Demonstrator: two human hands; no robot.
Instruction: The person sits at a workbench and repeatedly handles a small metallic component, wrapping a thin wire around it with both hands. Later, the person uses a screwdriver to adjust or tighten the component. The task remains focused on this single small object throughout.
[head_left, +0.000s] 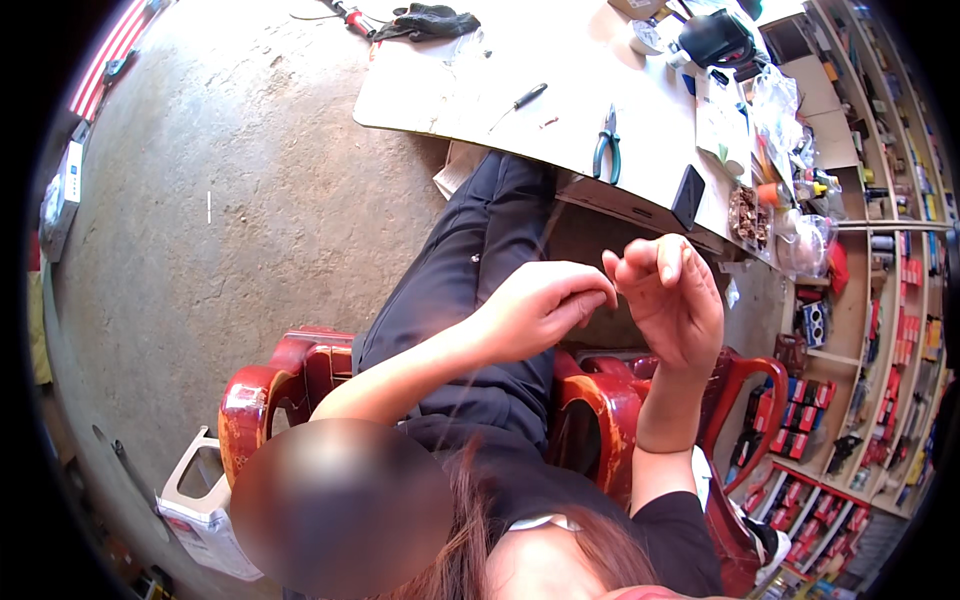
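In front of my torso, above my lap, my left hand (553,308) is closed, its fingers curled down and pressed together. Whatever they may grip is hidden. Close on its right, my right hand (672,305) is raised with the palm partly showing and the fingers bent inward to the thumb. A thing between those fingertips, if any, is too small to make out. The hands nearly meet at the fingertips. Beyond them, on the white table (440,95), lie blue-handled pliers (607,150), a dark-handled screwdriver (530,97) and a black phone-like slab (688,197) at the edge.
A clear box of small brown parts (750,217) stands at the table's right end, near plastic bags (805,240). Dark gloves (430,22) lie at the far edge. Red wooden chairs (598,410) surround me. Stocked shelves (900,330) line the right; a white bin (205,505) stands lower left.
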